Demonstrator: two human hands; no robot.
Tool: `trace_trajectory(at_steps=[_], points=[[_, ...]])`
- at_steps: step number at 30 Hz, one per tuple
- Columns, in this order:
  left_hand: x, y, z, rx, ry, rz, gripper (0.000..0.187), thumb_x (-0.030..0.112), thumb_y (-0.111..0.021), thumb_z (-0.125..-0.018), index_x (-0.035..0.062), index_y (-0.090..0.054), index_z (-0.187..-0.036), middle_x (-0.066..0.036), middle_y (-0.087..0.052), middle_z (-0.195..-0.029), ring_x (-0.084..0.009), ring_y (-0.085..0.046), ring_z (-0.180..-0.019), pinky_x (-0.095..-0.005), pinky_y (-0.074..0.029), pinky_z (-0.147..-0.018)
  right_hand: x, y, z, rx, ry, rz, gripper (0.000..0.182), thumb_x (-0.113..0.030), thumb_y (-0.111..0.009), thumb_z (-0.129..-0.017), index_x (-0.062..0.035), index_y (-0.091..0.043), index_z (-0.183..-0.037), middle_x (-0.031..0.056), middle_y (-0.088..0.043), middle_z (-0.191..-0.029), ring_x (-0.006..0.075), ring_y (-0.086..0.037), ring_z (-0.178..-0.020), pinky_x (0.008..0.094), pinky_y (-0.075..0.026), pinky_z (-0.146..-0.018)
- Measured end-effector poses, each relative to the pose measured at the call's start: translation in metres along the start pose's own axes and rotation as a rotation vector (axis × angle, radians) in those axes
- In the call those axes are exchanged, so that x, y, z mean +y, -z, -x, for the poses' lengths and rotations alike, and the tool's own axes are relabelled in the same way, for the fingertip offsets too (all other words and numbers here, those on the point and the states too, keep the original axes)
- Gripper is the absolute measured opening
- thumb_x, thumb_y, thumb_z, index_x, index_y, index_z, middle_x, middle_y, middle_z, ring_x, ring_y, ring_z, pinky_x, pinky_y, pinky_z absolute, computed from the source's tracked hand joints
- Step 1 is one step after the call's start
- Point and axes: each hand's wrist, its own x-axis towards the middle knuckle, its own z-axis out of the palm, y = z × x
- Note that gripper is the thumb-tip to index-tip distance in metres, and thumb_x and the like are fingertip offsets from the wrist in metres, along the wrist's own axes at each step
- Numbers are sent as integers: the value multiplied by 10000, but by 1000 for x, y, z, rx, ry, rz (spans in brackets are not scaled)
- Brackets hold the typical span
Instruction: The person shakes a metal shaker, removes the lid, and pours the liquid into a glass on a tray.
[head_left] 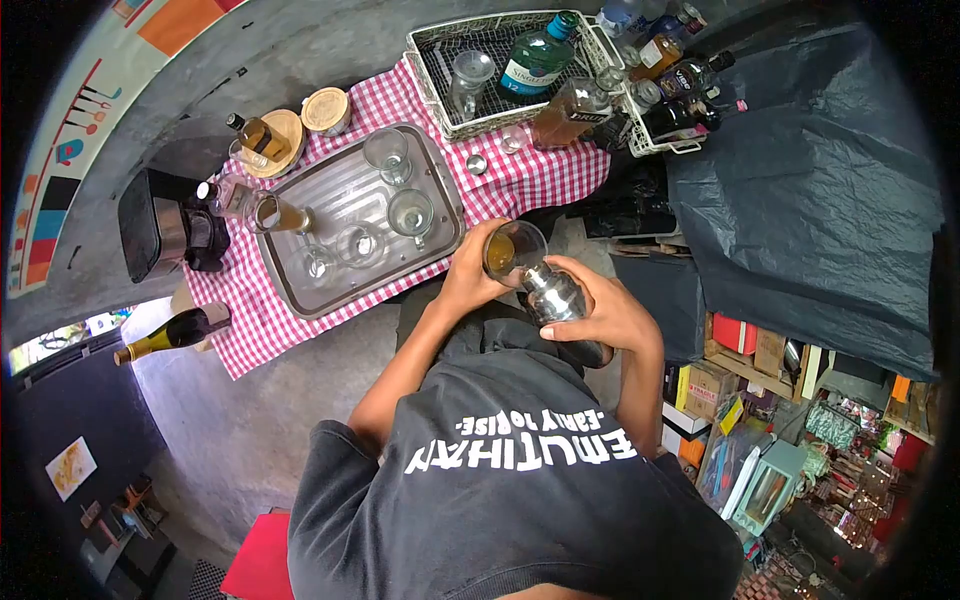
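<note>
My left hand (pixel 472 268) is wrapped round a clear glass (pixel 527 240) with some amber liquid in its bottom. In my right hand (pixel 618 312) is a silver metal cocktail shaker (pixel 556 296), tilted so that its narrow top end is right at the glass's rim. Both are held in front of my body, just off the table's near edge. On the table beside my left hand lies a grey metal tray (pixel 350 204). It bears several clear glasses, one a glass mug (pixel 410 213), and a glass with amber drink (pixel 281 215).
A white wire basket (pixel 450 128) holds a green bottle (pixel 537 62) and a glass. More bottles stand at its right. A small metal cup (pixel 476 163) is near the tray. A dark bottle with gold foil (pixel 178 332) is at the table's left end. Beneath lies a checkered cloth (pixel 240 340).
</note>
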Motion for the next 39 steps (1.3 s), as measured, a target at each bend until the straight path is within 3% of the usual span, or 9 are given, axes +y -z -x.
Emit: trace_trajectory(at_steps=[16, 18, 22, 31, 33, 39], points=[[4, 4, 2, -2, -2, -4, 739, 304, -845, -678, 4, -484, -1249, -162, -603, -1142, -318, -601, -1057, -396, -467, -908, 2, -7, 1, 4, 3, -15, 894, -223, -866, -614, -7, -441, -1371, 143, -637, -1156, 194, -603, -1077, 303, -448, -934], [4, 4, 3, 4, -2, -5, 732, 309, -841, -684, 5, -487, -1247, -159, -608, -1144, -315, -602, -1060, -395, -468, -912, 11, -9, -1, 41, 47, -18, 925, -326, -877, -582, -52, -465, -1363, 181, -650, -1118, 234, -632, -1040, 319, -470, -892], [2, 5, 4, -4, 10, -18, 738, 318, -841, -686, 6, -484, -1251, -158, -610, -1145, -314, -601, -1067, -398, -466, -915, 10, -9, -2, 24, 29, -22, 930, -334, -878, -582, -47, -463, -1363, 179, -651, -1118, 233, -631, -1044, 318, -468, -898], [1, 5, 0, 2, -6, -36, 775, 311, -853, -667, 5, -468, -1266, -166, -596, -1158, -331, -593, -1075, -412, -465, -916, 10, -6, -5, 19, 74, -61, 909, -315, -875, -597, -41, -463, -1360, 170, -658, -1104, 209, -630, -1030, 310, -468, -891], [-1, 3, 0, 2, 3, -41, 773, 310, -852, -667, 10, -468, -1267, -166, -595, -1159, -330, -588, -1081, -412, -465, -918, 2, -3, -3, -12, 26, -31, 881, -203, -859, -628, 6, -434, -1371, 138, -630, -1161, 182, -593, -1083, 295, -440, -942], [-3, 1, -2, -5, 5, -13, 748, 293, -837, -684, 11, -467, -1270, -167, -593, -1164, -336, -585, -1085, -414, -461, -926, 4, -1, -4, -8, 11, -35, 896, -228, -866, -623, -8, -437, -1377, 138, -641, -1141, 180, -605, -1056, 298, -451, -925]])
